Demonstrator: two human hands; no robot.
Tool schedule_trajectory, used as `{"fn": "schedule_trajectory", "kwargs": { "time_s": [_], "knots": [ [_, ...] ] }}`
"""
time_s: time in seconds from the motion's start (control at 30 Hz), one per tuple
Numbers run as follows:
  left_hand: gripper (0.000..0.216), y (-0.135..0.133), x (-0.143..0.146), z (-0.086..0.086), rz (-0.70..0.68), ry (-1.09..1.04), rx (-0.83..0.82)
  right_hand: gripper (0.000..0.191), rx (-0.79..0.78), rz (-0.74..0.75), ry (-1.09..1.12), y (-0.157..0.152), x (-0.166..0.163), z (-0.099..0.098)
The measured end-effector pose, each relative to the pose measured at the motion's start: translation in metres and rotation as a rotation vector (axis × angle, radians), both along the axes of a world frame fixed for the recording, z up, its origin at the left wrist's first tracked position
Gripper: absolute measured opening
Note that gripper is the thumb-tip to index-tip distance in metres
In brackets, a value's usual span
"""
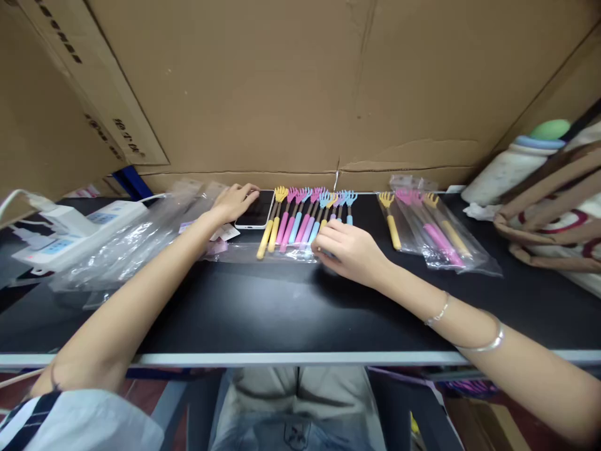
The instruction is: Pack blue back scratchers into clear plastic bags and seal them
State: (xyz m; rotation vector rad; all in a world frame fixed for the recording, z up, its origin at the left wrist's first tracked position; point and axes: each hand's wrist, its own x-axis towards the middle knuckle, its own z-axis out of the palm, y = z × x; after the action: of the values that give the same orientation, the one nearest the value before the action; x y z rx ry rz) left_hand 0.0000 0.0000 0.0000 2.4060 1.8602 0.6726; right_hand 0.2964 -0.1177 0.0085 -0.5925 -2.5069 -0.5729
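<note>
Black tabletop (282, 313) lies under both arms. Right hand (350, 250), fingers curled, pinches the handle ends of the scratchers (305, 216), a row laid mid-table: light, stiff, slick plastic, probably best gripped by their handles. Left hand (235, 202) rests flat-fingered on the phone (257, 210) beyond.

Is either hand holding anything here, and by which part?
Nothing is lifted. The left hand rests on the phone; the right hand touches the back scratchers' handle ends.
</note>
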Motion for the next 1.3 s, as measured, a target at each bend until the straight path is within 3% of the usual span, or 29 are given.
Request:
{"fn": "schedule_trajectory", "kwargs": {
  "time_s": [0.07,0.2,0.3,0.4,0.57,1.3],
  "knots": [
    [0.043,-0.008,0.005,0.007,-0.033,0.015,0.027,0.024,-0.013,0.001,0.008,0.0,0.0,0.0],
    [0.043,-0.039,0.026,0.023,-0.247,0.054,0.098,0.021,-0.051,0.006,0.038,0.001,0.001,0.0],
    [0.042,-0.074,0.049,0.028,-0.431,0.102,0.048,0.018,-0.07,0.005,0.057,0.001,0.001,-0.001],
    [0.042,-0.108,0.067,0.025,-0.532,0.147,-0.028,0.016,-0.084,0.003,0.067,0.002,0.002,-0.002],
    [0.044,-0.132,0.079,0.015,-0.525,0.102,-0.015,0.015,-0.082,0.008,0.088,0.001,0.002,-0.001],
    [0.032,-0.136,0.084,0.001,-0.438,-0.152,0.046,0.013,-0.028,0.01,0.148,0.001,0.003,0.008]
  ]
}}
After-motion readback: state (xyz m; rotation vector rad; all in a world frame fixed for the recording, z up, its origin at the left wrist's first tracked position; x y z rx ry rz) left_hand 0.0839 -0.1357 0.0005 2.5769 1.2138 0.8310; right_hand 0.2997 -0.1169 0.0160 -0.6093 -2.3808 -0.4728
